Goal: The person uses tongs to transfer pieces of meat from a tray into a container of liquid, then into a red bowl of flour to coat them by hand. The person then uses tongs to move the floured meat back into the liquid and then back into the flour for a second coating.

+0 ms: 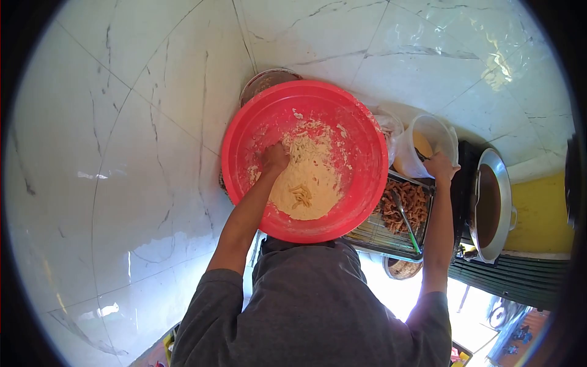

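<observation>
A large red plastic basin holds pale flour, with several battered strips lying on it. My left hand is down in the basin at the left edge of the flour. Its fingers are curled downward and mostly hidden. To the right, a translucent plastic tub contains a yellowish liquid. My right hand is closed at the tub's near rim, around what looks like the end of a dark utensil dipping into the liquid. The utensil's lower end is hidden.
A tray with a wire rack holds brown fried strips and tongs with a green end. A wide metal pan of brown liquid stands at right. Behind the basin is another round container. Tiled walls border the left and back.
</observation>
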`<state>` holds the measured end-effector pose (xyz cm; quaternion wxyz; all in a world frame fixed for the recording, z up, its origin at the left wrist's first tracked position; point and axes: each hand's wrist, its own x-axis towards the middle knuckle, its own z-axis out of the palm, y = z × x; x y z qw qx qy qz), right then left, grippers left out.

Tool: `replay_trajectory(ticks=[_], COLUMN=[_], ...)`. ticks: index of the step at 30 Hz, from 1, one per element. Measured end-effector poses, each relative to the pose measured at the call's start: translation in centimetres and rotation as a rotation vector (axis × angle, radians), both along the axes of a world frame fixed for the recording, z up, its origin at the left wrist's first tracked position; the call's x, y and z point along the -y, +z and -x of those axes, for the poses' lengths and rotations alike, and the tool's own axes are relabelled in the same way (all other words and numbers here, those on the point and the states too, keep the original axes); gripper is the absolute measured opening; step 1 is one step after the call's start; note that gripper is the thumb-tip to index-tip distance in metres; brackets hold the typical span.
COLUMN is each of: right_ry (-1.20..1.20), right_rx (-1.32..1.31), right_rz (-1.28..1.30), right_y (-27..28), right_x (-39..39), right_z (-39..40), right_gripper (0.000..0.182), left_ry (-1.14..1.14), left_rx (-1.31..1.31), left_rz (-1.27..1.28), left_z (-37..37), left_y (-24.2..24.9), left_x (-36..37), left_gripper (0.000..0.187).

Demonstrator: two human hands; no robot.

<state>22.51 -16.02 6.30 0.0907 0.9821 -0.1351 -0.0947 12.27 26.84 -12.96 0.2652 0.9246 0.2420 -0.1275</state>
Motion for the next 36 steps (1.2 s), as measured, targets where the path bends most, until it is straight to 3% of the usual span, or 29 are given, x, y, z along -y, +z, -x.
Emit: replay_trajectory(ticks=[4,7,13,16,19,22,25,28,34,36], right_ry=[0.015,0.021,0.019,0.034,0.015,-0.015,-0.026,-0.043,-0.055,-0.056], right_rx=[0.005,0.000,0.045,0.135,0.277,0.369,0.378,0.385,0.364,0.378], right_rz=[-0.002,-0.007,-0.011,-0.063,-0.157,-0.195,-0.233,-0.196,-0.168,-0.211], right_y=[-0.4,-0.2,-0.8,-2.1,-2.4,-1.4,-0.3,-1.1,0.1,-0.4], right_x=[0.3,0.2,0.5,1.8,2.1,1.3,0.5,1.3,0.4,1.2], right_z=[-0.2,0.0,-0.3,-0.6,0.2,1.6,2.6,2.9,3.8,3.0], right_gripper=[0.042,0.041,0.041,0.041,0.042,0.042,0.045,0.045,0.045,0.046], left_ry=[0.002,-0.057,-0.089,-0.069,0.129,0.100,0.116,0.068,0.166,0.171], left_rx=[0.059,-0.037,0.007,0.069,0.197,0.222,0.176,0.192,0.342,0.263], left_rz=[0.051,-0.023,-0.080,-0.009,0.112,0.425,0.606,0.638,0.504,0.577], left_z=[-0.1,0.1,-0.2,-0.1,-0.7,-1.8,-1.0,-0.7,-1.1,-1.1], left_y=[1.5,2.8,1.6,1.8,-0.8,-5.1,-3.1,-2.8,-4.7,-4.4], left_x=[1.0,1.8,1.6,1.3,0.9,-1.4,-1.7,-2.1,-2.3,-2.7], left_gripper=[0.030,0.028,0.032,0.026,0.027,0.048,0.034,0.025,0.029,0.029])
